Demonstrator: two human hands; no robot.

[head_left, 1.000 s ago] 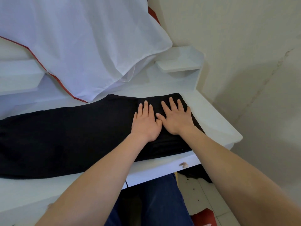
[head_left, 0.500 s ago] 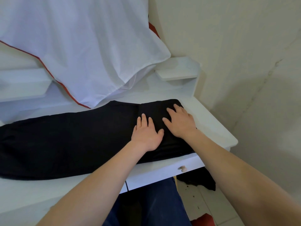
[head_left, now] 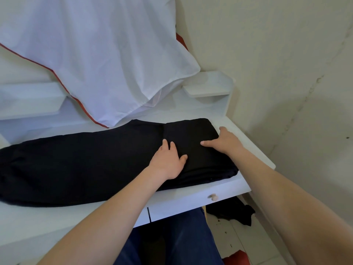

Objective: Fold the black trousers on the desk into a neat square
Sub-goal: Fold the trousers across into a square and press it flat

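The black trousers point(head_left: 86, 165) lie lengthwise across the white desk point(head_left: 246, 148), with a thicker doubled layer at their right end. My left hand point(head_left: 168, 161) rests flat on them near that doubled part, fingers apart and pointing away from me. My right hand point(head_left: 223, 142) sits at the trousers' right end. Its thumb lies on top of the fabric and its fingers curl over the far right edge, out of sight.
A white cloth with red trim point(head_left: 95, 60) hangs over the back of the desk. A small white shelf point(head_left: 206, 90) sticks out at the back right. A drawer knob point(head_left: 214, 197) is on the front, and the wall is close on the right. Dark cloth point(head_left: 231, 213) lies on the floor.
My right hand slid from flat on the fabric rightward to the trousers' right end, and its fingers curled over the edge. The left hand stayed pressed in nearly the same place.
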